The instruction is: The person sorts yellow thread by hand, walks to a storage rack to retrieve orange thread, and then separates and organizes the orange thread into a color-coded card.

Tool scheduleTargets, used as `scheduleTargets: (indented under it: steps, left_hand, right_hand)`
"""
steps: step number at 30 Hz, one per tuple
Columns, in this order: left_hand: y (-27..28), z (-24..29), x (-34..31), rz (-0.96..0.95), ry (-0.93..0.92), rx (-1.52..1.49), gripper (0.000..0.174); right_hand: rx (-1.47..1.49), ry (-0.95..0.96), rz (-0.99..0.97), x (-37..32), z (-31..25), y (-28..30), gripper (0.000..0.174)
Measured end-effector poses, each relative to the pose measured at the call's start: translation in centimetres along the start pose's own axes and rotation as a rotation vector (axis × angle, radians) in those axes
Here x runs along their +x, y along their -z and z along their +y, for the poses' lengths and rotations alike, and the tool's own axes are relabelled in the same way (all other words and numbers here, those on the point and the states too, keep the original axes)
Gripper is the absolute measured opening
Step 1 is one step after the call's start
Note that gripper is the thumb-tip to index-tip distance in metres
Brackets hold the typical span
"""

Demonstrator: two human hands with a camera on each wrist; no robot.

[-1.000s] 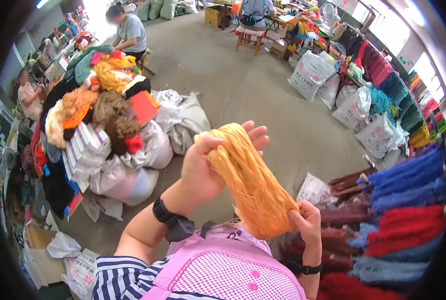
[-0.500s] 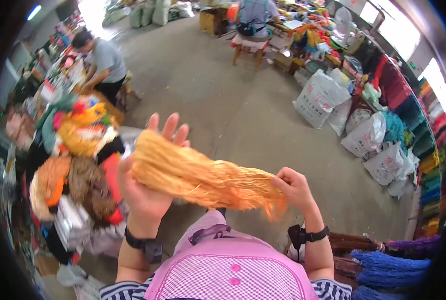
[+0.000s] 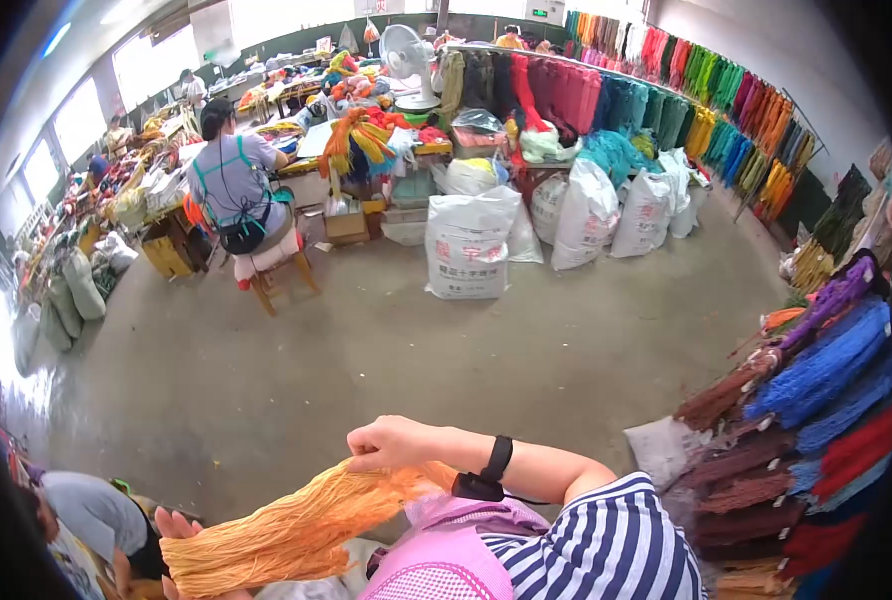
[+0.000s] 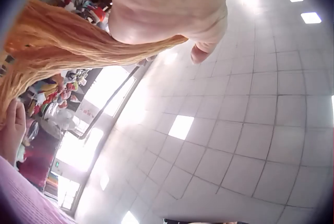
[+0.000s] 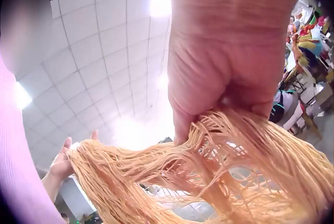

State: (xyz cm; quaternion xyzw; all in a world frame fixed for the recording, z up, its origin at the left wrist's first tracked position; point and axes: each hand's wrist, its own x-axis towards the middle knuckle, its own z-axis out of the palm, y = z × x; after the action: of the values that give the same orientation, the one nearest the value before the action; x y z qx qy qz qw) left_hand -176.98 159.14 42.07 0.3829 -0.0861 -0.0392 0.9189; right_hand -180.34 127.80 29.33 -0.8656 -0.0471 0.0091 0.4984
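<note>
Two hands hold one yellow-orange skein of yarn [image 3: 276,530] stretched between them, low in the head view, in front of the pink apron [image 3: 446,570]. The right hand [image 3: 391,443] grips its upper end, fingers closed round the strands. The left hand [image 5: 60,166] supports the far end with its fingers extended rather than clenched, the yarn lying against the palm; that end is near the lower left edge of the head view. In the right wrist view the strands fan apart below the right hand, with gaps between them. Beyond the skein, a broad stretch of grey floor [image 3: 396,350] reaches to the row of white sacks [image 3: 469,245], which bounds it at the back. Behind the sacks are coloured hanks on a rack [image 3: 566,95] and a counter [image 3: 433,149] with yarn and a fan [image 3: 403,55]. A seated person [image 3: 234,165] marks the floor's far left side. On the right, blue, red and brown hanks [image 3: 826,350] border it near the striped sleeve [image 3: 606,530]. A person in grey [image 3: 96,510] is close beside the skein's left end.
</note>
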Motion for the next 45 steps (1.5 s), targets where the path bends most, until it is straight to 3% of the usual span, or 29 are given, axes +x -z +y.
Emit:
scheduleTargets:
  steps: [6, 8, 10, 13, 15, 16, 20, 22, 25, 27, 30, 33, 36, 38, 41, 45]
  left_hand:
    - [3.8, 1.5, 18.3, 0.036, -0.050, 0.235, 0.088]
    - [6.5, 3.3, 24.0, -0.386, -0.014, -0.084, 0.078]
    - [8.3, 4.6, 28.8, -0.073, -0.287, 0.081, 0.077]
    - [13.8, 4.2, 37.4, 0.053, -0.225, -0.011, 0.069]
    - [16.3, 4.5, 43.4, 0.145, -0.148, -0.093, 0.067]
    - [17.8, 4.7, 46.2, 0.162, -0.127, -0.146, 0.066]
    - [20.5, 7.9, 57.9, 0.099, -0.178, -0.142, 0.065]
    - [22.2, 9.6, 64.7, 0.112, -0.194, -0.183, 0.066]
    - [24.8, 12.3, 74.3, 0.067, -0.082, -0.191, 0.069]
    - [27.2, 13.1, 80.7, 0.119, -0.055, -0.186, 0.070]
    - [31.1, 13.1, 90.8, 0.101, 0.014, -0.133, 0.073]
    - [33.7, 13.9, 100.6, -0.044, -0.167, -0.162, 0.078]
    - [38.3, 15.6, 111.4, 0.169, -0.212, -0.015, 0.078]
    - [39.3, 17.1, 118.0, 0.195, -0.152, -0.097, 0.076]
    - [40.7, 18.9, 126.1, 0.188, -0.206, 0.061, 0.075]
    - [43.6, 20.3, 138.0, 0.224, -0.249, -0.109, 0.066]
  right_hand:
    - [-0.008, 0.064, -0.066, 21.8, 0.6, 1.8, 0.032]
    - [0.015, 0.045, -0.162, 29.3, -0.7, 1.6, 0.033]
    - [0.036, 0.073, -0.263, 36.4, -1.9, 0.7, 0.032]
    - [0.009, 0.090, -0.236, 47.1, -1.8, -1.4, 0.029]
    - [-0.013, 0.257, -0.099, 54.5, -0.9, -2.9, 0.024]
    - [0.097, 0.043, -0.177, 58.0, -1.9, -2.9, 0.021]
    - [0.268, 0.054, -0.077, 71.6, -1.8, -4.1, 0.019]
    - [0.203, 0.051, -0.079, 77.9, -3.1, -3.6, 0.019]
    - [0.152, 0.021, 0.001, 86.3, -5.3, -4.0, 0.018]
    - [0.156, 0.021, 0.019, 92.4, -3.0, -4.7, 0.016]
    - [0.409, -0.056, 0.057, 101.6, -2.3, -6.1, 0.009]
    - [0.395, -0.077, -0.004, 112.0, -0.3, -6.5, 0.010]
    - [0.382, -0.098, -0.065, 123.5, 0.6, -7.8, 0.010]
    - [0.280, -0.039, -0.099, 131.0, -0.2, -9.0, 0.009]
    - [0.209, 0.045, -0.204, 140.4, -3.7, -10.4, 0.009]
    - [0.241, 0.050, -0.360, 153.2, -7.1, -12.5, 0.008]
